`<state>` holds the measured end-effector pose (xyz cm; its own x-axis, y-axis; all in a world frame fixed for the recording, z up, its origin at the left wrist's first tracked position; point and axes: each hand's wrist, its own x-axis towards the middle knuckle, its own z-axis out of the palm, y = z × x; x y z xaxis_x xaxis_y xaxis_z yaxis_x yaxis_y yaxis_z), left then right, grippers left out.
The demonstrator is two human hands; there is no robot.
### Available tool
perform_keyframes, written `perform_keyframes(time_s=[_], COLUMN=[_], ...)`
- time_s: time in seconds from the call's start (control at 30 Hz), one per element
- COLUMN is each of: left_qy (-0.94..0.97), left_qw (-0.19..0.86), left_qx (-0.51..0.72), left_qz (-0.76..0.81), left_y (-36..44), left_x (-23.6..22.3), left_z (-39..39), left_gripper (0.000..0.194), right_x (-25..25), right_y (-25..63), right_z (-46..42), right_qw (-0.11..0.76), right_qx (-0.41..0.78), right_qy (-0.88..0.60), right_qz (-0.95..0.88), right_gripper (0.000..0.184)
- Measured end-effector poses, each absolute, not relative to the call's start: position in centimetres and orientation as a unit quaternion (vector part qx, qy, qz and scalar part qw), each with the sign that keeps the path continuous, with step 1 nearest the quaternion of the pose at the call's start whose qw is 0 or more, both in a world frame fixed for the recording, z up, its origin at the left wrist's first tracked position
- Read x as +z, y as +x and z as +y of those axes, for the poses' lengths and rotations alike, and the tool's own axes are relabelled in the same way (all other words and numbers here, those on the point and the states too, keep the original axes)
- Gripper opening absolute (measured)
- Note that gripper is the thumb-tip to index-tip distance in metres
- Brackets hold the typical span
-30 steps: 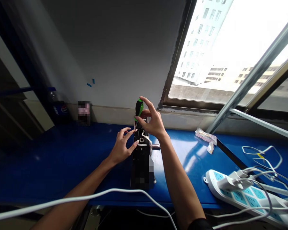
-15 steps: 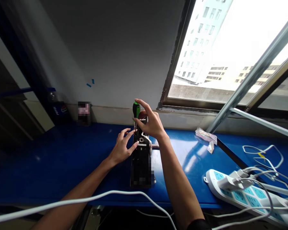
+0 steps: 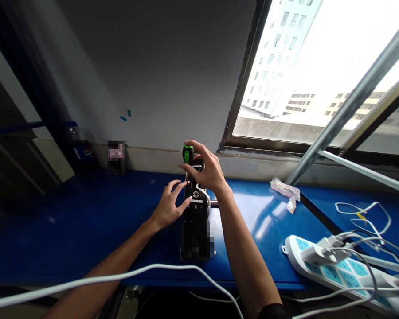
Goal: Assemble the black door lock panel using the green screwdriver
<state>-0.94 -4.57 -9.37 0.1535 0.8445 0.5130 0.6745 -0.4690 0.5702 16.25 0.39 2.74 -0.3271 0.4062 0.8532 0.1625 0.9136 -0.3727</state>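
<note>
A long black device that looks like a smart door lock lies lengthwise on the blue table. It has a round fitting, white labels, a white cable and a metal bar, like a handle, jutting out to the right. My right hand grips a green-and-black screwdriver by its handle. The screwdriver stands upright, its shaft going down at the device's upper left edge; the tip is hard to make out. My left hand has its fingers spread, index fingertip close to the shaft and thumb at the device's face.
To the right lies a white power strip with plugs and tangled cords. A small plastic packet sits near the wall. Across the front runs a white cable. A bottle stands at the back left, beside a blurred box.
The screwdriver handle has shifted left and slightly down, going from tilted to nearly upright, and has turned in my right fingers. My right hand has moved slightly left with it; the left hand stays put.
</note>
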Motion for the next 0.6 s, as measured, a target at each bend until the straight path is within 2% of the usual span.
perform_keyframes(time_s=[0.07, 0.13, 0.3, 0.5, 0.6], left_qy=[0.75, 0.749, 0.751, 0.751, 0.751], left_qw=[0.111, 0.12, 0.134, 0.132, 0.138], left_qx=[0.411, 0.412, 0.412, 0.417, 0.416], left_qz=[0.507, 0.506, 0.498, 0.495, 0.494], left_y=[-1.0, -1.0, -0.9, -1.0, -1.0], left_x=[-9.3, -9.4, -9.5, -9.5, -9.5], left_z=[-4.5, -4.5, -4.4, -4.4, -4.4], left_gripper=[0.053, 0.053, 0.053, 0.053, 0.053], right_x=[3.5, 4.2, 5.3, 5.6, 5.7], right_y=[16.2, 16.4, 17.3, 17.9, 18.0], right_z=[0.2, 0.2, 0.5, 0.5, 0.3], right_qw=[0.56, 0.554, 0.546, 0.517, 0.547], right_qx=[0.168, 0.199, 0.098, 0.21, 0.147], right_qy=[-0.156, -0.156, -0.2, -0.149, -0.182], right_qz=[-0.796, -0.793, -0.808, -0.817, -0.804], right_gripper=[0.034, 0.028, 0.029, 0.031, 0.024])
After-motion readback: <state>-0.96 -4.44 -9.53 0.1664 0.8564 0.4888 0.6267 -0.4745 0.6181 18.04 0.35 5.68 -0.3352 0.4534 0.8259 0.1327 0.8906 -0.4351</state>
